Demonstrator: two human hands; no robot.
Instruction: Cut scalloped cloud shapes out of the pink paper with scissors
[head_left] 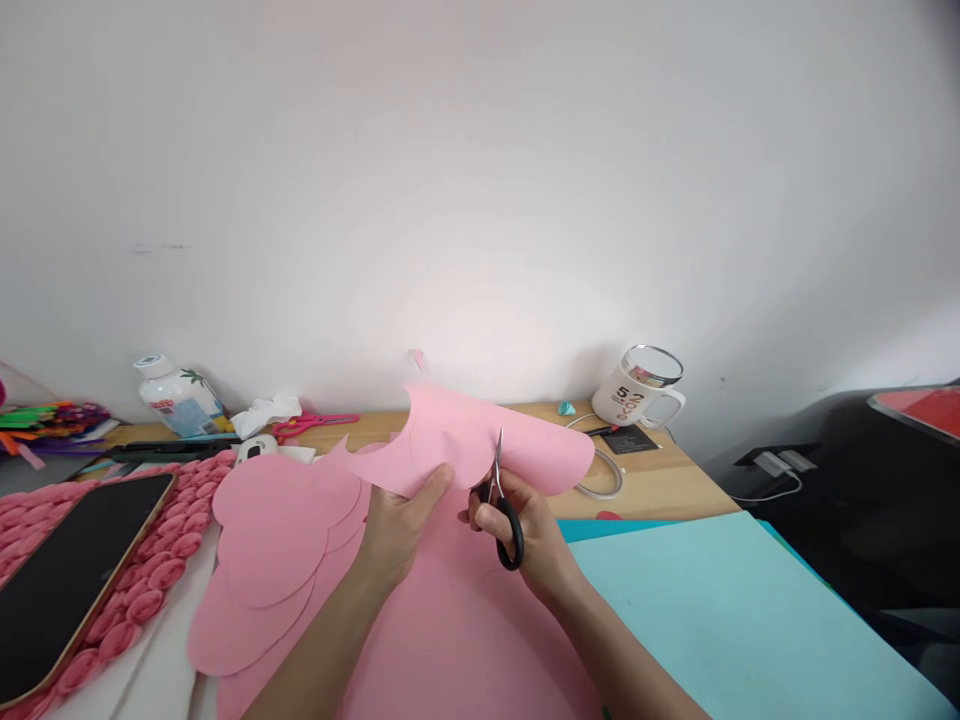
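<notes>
Scissors (496,478), gripped by the right fingers (495,522), meet the edge of a pink sheet (466,432) that the left fingers (433,494) pinch above the bench (686,483). Its loose curl could swing and pull the cut askew; a weak pinch might let it tear.

Soft glow on the wall (480,250), dim right side, stretched edges.

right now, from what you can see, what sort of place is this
Likely a craft desk, perhaps at home: the right hand holds scissors at a pink sheet, beside overlapping pink cutouts, with a mug further back.
</notes>
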